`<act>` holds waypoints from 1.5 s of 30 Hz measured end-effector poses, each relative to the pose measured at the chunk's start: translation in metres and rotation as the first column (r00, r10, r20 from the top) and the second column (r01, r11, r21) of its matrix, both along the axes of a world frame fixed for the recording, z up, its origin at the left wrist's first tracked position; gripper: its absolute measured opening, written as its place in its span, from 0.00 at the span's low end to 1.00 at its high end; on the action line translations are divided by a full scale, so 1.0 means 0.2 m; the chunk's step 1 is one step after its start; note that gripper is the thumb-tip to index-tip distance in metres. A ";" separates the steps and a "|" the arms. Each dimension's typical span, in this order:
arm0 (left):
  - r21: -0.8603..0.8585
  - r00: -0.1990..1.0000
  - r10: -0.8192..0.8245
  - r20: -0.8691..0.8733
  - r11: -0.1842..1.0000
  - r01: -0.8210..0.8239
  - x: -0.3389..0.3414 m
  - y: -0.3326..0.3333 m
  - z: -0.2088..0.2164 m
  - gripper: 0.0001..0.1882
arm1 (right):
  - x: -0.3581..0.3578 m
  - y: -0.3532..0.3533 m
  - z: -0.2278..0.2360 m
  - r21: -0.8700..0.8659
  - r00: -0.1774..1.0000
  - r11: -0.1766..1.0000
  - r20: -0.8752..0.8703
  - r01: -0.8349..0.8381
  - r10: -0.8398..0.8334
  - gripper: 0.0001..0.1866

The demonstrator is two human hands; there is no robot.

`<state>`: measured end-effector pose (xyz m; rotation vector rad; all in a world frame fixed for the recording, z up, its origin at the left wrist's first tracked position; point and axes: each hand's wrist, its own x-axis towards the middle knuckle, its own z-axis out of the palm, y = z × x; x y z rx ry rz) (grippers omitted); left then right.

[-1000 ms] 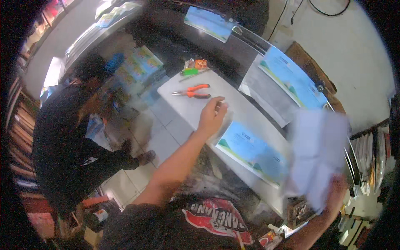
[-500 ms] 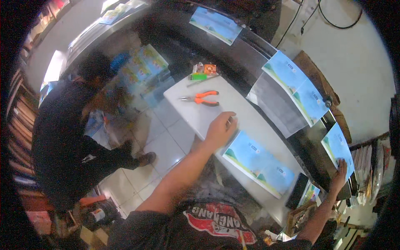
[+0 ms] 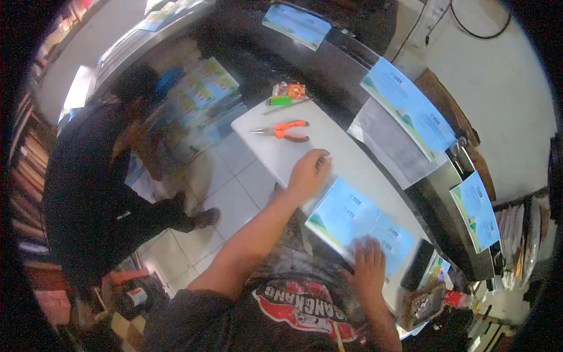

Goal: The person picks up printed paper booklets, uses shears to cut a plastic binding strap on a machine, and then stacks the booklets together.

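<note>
A light-blue printed sheet [image 3: 341, 211] with a green landscape lies on the white tabletop, a crease or join across its middle. My right hand [image 3: 369, 267] rests on its near edge, fingers outstretched and spread. Beside the sheet's far left corner, my left hand [image 3: 309, 176] lies on the tabletop with its fingers curled in; whatever may be under them is hidden. Farther off are orange-handled pliers [image 3: 282, 130], lying open-jawed and touched by neither hand.
Similar blue sheets lie on the dark machine: a far one [image 3: 297, 26], a long middle one [image 3: 407, 105] and a right one [image 3: 476, 211]. A green lighter [image 3: 279, 101] sits at the table's far end. A black phone [image 3: 417, 264] lies right. Another person [image 3: 99, 188] bends over paper stacks at left.
My right hand has moved left from the sheet on the machine's right end to the sheet on the table. My left hand stays curled beside that sheet. The view has shifted slightly.
</note>
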<state>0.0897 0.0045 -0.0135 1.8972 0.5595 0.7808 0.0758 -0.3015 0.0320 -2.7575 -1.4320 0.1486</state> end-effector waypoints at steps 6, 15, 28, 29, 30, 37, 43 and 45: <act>0.022 1.000 0.000 -0.004 1.000 0.000 -0.02 0.01 -0.01 0.13 | 0.03 -0.05 0.07 0.004 0.965 1.000 -0.261 0.030 -0.028 0.33; 0.003 1.000 0.021 0.021 1.000 -0.021 -0.04 0.03 -0.01 0.12 | 0.70 -0.41 0.63 0.278 0.800 0.770 0.009 0.574 -0.600 0.14; 0.034 0.999 0.023 0.039 0.999 -0.024 0.02 0.01 -0.02 0.10 | 1.35 -1.13 0.16 0.429 0.776 0.777 0.231 0.460 -0.587 0.23; 0.035 0.999 0.019 0.036 0.999 -0.021 0.02 0.00 -0.01 0.10 | 1.27 -1.10 0.13 0.454 0.757 0.666 -0.028 0.592 -0.653 0.24; 0.030 1.000 0.021 0.021 0.999 -0.021 0.01 0.00 0.01 0.10 | 1.22 -1.03 0.09 0.414 0.796 0.736 0.046 0.535 -0.604 0.23; 0.075 0.995 0.051 0.080 0.995 -0.058 0.01 0.01 -0.05 0.11 | 0.26 0.02 0.03 0.027 0.991 0.994 -0.091 0.105 -0.102 0.49; 0.025 0.999 0.030 0.042 0.999 -0.031 0.01 0.01 -0.03 0.11 | 0.04 -0.06 0.00 -0.073 0.980 0.996 -0.193 0.043 -0.056 0.39; 0.044 0.999 0.035 0.036 0.998 -0.037 0.00 0.00 -0.01 0.10 | 0.07 -0.07 0.05 -0.009 0.961 0.999 -0.273 0.035 -0.036 0.33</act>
